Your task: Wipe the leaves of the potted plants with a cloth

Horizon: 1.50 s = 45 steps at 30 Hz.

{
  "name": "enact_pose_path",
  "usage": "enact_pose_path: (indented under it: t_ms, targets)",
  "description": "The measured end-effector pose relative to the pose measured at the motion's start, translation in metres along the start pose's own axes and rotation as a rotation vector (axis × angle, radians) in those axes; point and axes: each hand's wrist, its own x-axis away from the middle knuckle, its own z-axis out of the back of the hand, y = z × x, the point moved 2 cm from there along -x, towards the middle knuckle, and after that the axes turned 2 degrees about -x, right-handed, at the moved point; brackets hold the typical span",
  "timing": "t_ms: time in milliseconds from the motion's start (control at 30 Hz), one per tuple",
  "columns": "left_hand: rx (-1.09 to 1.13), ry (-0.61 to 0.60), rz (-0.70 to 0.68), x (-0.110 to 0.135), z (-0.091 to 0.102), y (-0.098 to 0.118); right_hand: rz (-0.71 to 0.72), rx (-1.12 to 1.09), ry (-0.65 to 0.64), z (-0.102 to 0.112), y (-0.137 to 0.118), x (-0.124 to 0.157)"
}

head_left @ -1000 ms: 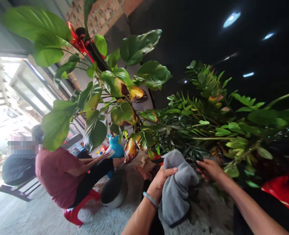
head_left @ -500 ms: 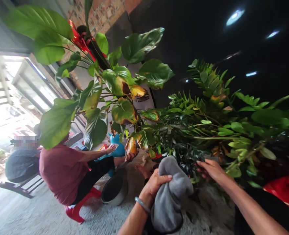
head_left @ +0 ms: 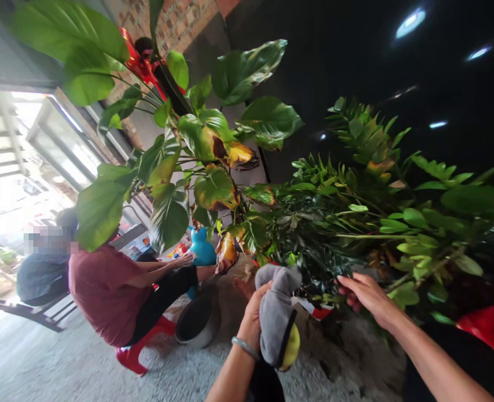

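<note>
My left hand [head_left: 253, 315], with a bangle on its wrist, is closed around a grey cloth [head_left: 272, 312]. The cloth hangs in folds, and a dark-edged yellow part shows at its lower right. To the right, my right hand [head_left: 366, 296] pinches with thumb and forefinger at the edge of a low plant with dark green leaves [head_left: 314, 251]. A leaf tip seems to be between the fingers, though it is small and dark there. The cloth is beside the plant's lower leaves; whether it touches them I cannot tell.
A tall plant with big, partly browned leaves [head_left: 213, 190] leans in from the left. A grey bucket [head_left: 199, 321] stands on the concrete floor. One person in a maroon shirt [head_left: 104, 290] sits on a red stool [head_left: 136, 346]; another person is behind. Red material [head_left: 490, 329] lies at right.
The cloth has moved slightly left and been turned or folded, so its yellow part now shows. A red and white object is uncovered behind it. My right hand stays at the leaves.
</note>
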Motion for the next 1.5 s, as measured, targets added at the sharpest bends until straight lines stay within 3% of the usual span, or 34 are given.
enact_pose_path:
  t_ms: [67,167,233,333,400,467,567,700,767,833,933,1000,1100,1200,1267,1333,1500]
  targets:
    - [0.056,0.052,-0.135,0.01,-0.007,0.025,0.018,-0.039,-0.001,0.003,0.004,-0.004]
    - [0.109,0.077,-0.276,0.014,-0.033,0.066,0.067,-0.113,-0.007,0.003,0.007,-0.009]
    - [0.113,0.071,-0.295,0.006,-0.049,0.074,0.071,-0.125,-0.034,-0.001,0.006,-0.011]
    - [0.041,0.074,-0.166,-0.008,-0.052,0.044,0.028,-0.094,-0.044,-0.008,0.004,-0.008]
    - [-0.05,0.063,0.038,-0.009,-0.041,0.013,0.007,-0.063,-0.024,-0.009,0.003,-0.005]
    - [-0.097,0.012,0.135,-0.002,-0.028,-0.006,-0.012,-0.031,-0.011,-0.007,0.003,-0.003]
    - [-0.062,-0.028,0.067,0.01,-0.022,0.009,-0.012,-0.032,0.0,-0.002,0.004,-0.003]
    - [0.078,0.012,-0.216,0.004,-0.044,0.065,0.04,-0.092,0.006,-0.001,0.002,-0.004]
    - [0.111,0.016,-0.288,-0.005,-0.055,0.074,0.043,-0.095,-0.025,-0.004,0.001,-0.004]
    - [0.058,0.021,-0.22,-0.012,-0.057,0.058,0.037,-0.089,-0.034,-0.008,0.001,-0.003]
    - [-0.155,0.025,0.056,-0.011,-0.039,0.012,0.023,-0.073,-0.015,-0.009,0.001,-0.002]
    - [-0.201,-0.023,0.087,-0.003,-0.026,-0.005,0.003,-0.045,0.0,-0.006,0.002,-0.001]
    - [-0.136,-0.074,0.031,0.01,-0.023,0.008,0.0,-0.033,0.002,-0.003,0.005,-0.003]
    - [-0.015,-0.037,-0.112,0.01,-0.041,0.049,0.075,-0.094,0.005,-0.002,0.007,-0.006]
    - [0.058,-0.005,-0.202,0.002,-0.053,0.065,0.091,-0.12,0.003,-0.005,0.005,-0.005]
    - [0.073,0.02,-0.208,-0.007,-0.058,0.06,0.059,-0.125,0.0,-0.009,0.002,-0.003]
    - [-0.123,-0.003,0.054,-0.003,-0.035,0.001,-0.013,-0.089,0.032,-0.01,-0.005,0.004]
